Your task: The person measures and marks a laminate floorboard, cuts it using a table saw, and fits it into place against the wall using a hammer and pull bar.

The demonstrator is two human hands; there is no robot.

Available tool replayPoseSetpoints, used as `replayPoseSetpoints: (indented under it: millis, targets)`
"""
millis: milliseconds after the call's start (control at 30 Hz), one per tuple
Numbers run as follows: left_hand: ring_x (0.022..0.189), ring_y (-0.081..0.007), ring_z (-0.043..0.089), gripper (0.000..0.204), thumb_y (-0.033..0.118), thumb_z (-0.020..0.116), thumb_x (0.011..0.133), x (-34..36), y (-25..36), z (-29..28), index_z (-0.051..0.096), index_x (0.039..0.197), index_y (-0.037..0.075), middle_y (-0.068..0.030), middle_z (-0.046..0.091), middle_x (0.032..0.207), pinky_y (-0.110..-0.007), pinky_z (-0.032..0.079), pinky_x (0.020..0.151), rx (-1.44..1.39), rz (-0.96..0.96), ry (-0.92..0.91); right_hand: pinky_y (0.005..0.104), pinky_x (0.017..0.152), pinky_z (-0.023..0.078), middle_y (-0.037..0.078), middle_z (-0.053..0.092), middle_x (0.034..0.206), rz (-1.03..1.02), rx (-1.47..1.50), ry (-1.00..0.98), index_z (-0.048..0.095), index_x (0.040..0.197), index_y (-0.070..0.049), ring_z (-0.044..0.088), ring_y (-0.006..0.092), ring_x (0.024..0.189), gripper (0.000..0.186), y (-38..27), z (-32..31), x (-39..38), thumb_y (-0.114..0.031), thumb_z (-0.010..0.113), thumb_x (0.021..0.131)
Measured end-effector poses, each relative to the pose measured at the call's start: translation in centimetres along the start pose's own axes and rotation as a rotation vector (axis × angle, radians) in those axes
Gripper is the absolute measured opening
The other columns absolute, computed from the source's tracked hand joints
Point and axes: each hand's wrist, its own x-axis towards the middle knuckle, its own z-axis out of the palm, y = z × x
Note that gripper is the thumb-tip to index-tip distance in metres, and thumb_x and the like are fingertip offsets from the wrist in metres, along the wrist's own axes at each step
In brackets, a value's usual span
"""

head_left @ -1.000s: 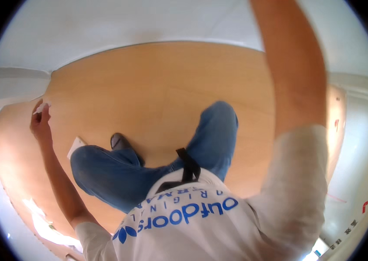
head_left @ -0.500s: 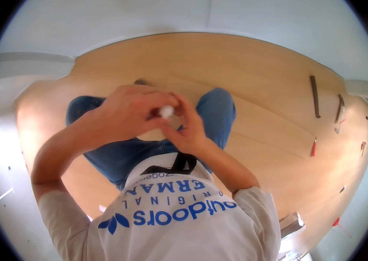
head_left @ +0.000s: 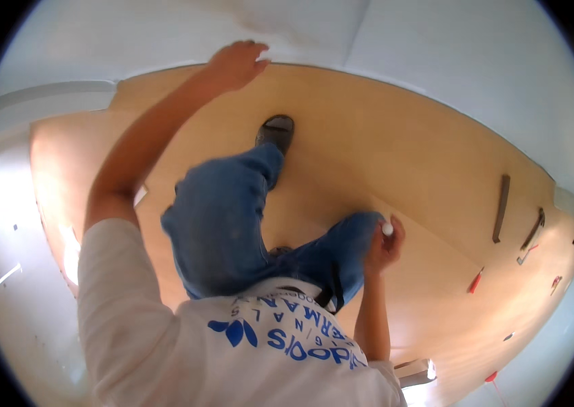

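Note:
My left hand (head_left: 236, 66) is stretched far forward to where the wooden floor meets the pale wall. Its fingers are curled toward the thumb, and a small pale spot shows between the tips; I cannot make out what it is. My right hand (head_left: 384, 249) is beside my right knee, closed around a small thing with a round white end (head_left: 387, 229). The rest of that thing is hidden in the fingers. Blue jeans (head_left: 222, 210) cover my bent legs, and one foot in a dark shoe (head_left: 277, 127) is planted ahead on the floor.
On the wooden floor (head_left: 341, 129) to the right lie a dark flat bar (head_left: 501, 209), a hacksaw-like tool (head_left: 533, 229) and a red-handled tool (head_left: 477, 280). A pale wall (head_left: 429, 47) curves along the far side. A long box-like piece (head_left: 416, 372) lies near my right elbow.
My hands were together around the white-ended thing and have parted. The left has reached forward to the wall; the right has moved right with the thing. My left knee has come up.

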Motion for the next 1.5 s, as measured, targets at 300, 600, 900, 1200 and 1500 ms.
replayPoseSetpoints:
  millis: [300, 600, 900, 1200, 1500]
  targets:
    - [0.153, -0.0418, 0.027, 0.080, 0.055, 0.053, 0.099, 2.0, 5.2, 26.7, 0.037, 0.156, 0.001, -0.0215, 0.034, 0.164, -0.051, 0.022, 0.125, 0.001, 0.174, -0.327, 0.0320, 0.096, 0.055, 0.015, 0.065, 0.129, 0.265, -0.323, -0.004, 0.059, 0.129, 0.000, 0.067, 0.0213, 0.111, 0.032, 10.6, -4.8, 2.6, -0.001, 0.067, 0.098]
    - [0.159, -0.0366, 0.009, 0.098, 0.066, 0.047, 0.099, 2.3, -0.3, 27.9, 0.019, 0.163, -0.002, -0.0210, 0.013, 0.172, -0.048, 0.015, 0.129, -0.058, 0.023, -0.178, 0.0324, 0.098, 0.052, 0.014, 0.065, 0.128, 0.393, -0.434, -0.017, 0.057, 0.130, 0.001, 0.064, 0.0208, 0.113, 0.029, 10.1, -2.0, 3.8, -0.005, 0.064, 0.102]
    - [0.159, -0.0363, 0.011, 0.099, 0.068, 0.046, 0.098, -0.7, 4.7, 27.3, 0.023, 0.161, -0.005, -0.0220, 0.015, 0.171, -0.048, 0.015, 0.129, -0.045, 0.222, -0.406, 0.0274, 0.079, 0.054, 0.008, 0.071, 0.107, 0.347, -0.492, -0.044, 0.064, 0.125, -0.004, 0.065, 0.0127, 0.089, 0.026, 9.5, 0.1, 3.5, -0.012, 0.068, 0.100]
    - [0.157, -0.0270, 0.023, 0.092, 0.069, 0.049, 0.097, -1.7, 1.9, 28.5, 0.031, 0.161, 0.007, -0.0098, 0.022, 0.171, -0.051, 0.023, 0.125, -0.027, -0.051, -0.095, 0.0250, 0.075, 0.052, 0.005, 0.070, 0.102, 0.347, -0.506, -0.082, 0.064, 0.125, -0.004, 0.062, 0.0094, 0.084, 0.027, 8.9, 0.5, 3.8, -0.013, 0.068, 0.101]
    - [0.155, -0.0272, 0.028, 0.083, 0.066, 0.047, 0.099, -0.9, 0.4, 28.0, 0.040, 0.157, 0.007, -0.0077, 0.032, 0.167, -0.052, 0.028, 0.123, 0.035, -0.007, -0.014, 0.0274, 0.089, 0.052, 0.007, 0.067, 0.115, 0.408, -0.539, -0.119, 0.060, 0.128, -0.001, 0.063, 0.0128, 0.099, 0.028, 9.7, 0.4, 3.9, -0.011, 0.065, 0.103]
